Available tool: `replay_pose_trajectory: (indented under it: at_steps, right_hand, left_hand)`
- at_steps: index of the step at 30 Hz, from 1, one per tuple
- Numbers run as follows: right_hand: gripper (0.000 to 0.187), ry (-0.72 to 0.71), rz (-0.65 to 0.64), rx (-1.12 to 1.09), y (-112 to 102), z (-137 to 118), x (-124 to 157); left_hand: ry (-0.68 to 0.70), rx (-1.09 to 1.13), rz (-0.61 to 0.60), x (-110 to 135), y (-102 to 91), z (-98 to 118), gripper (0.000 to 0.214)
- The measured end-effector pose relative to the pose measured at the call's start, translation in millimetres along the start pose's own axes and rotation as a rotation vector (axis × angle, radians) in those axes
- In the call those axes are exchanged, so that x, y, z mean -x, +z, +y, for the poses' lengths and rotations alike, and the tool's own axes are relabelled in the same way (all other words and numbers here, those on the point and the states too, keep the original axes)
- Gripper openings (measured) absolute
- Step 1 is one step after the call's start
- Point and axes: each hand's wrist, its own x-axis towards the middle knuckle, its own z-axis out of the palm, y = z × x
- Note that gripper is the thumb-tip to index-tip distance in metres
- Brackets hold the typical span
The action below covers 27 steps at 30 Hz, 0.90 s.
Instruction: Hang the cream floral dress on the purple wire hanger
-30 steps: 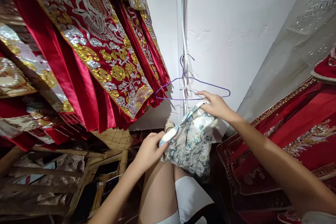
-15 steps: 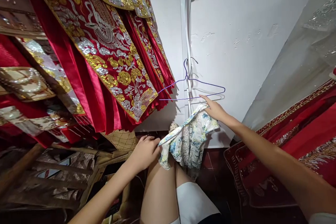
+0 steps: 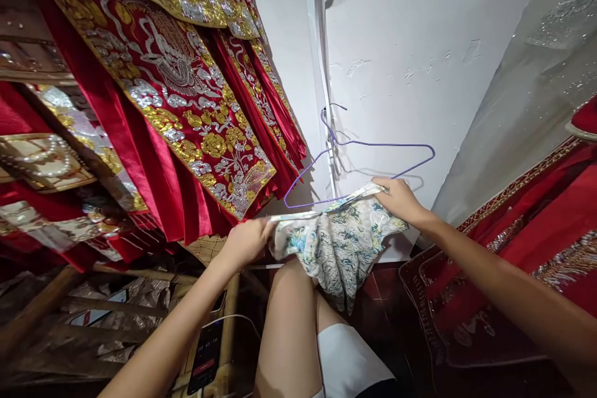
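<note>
A small floral garment [image 3: 338, 245], white with blue and green print, is stretched out between both my hands. My left hand [image 3: 245, 241] is closed on its left edge. My right hand [image 3: 400, 199] is closed on its right edge, just under the bottom wire of a purple wire hanger [image 3: 359, 165]. The hanger hangs on a hook on the white wall [image 3: 401, 43], and the garment's top edge lies close below it. My bare knee [image 3: 291, 317] is beneath the garment.
Red robes with gold and silver embroidery [image 3: 177, 93] hang at the left. More red embroidered cloth [image 3: 527, 242] lies at the right. A bamboo frame [image 3: 140, 311] with a phone [image 3: 205, 357] on a cable stands at the lower left.
Both hands have pulled apart, stretching the garment out flat and lifting it closer to the hanger. The hanger has swung and now tilts up to the right.
</note>
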Motion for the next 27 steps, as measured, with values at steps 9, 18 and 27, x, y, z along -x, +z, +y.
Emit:
replay_pose_trajectory:
  at_steps: [9, 18, 27]
  right_hand:
    - [0.018, -0.009, -0.025, -0.300, 11.3, -19.3, 18.4]
    - [0.061, 0.087, 0.111, -0.138, -8.3, -22.1, 18.7]
    - [0.030, 0.132, 0.120, -0.110, -70.3, 10.2, -29.9]
  left_hand:
    - [0.191, 0.741, 0.455, -72.9, -13.9, 25.9, 0.044]
    - [0.156, 0.679, 0.489, -60.4, -23.1, 45.2, 0.028]
    - [0.182, 0.524, 0.536, -59.3, -35.4, 26.1, 0.028]
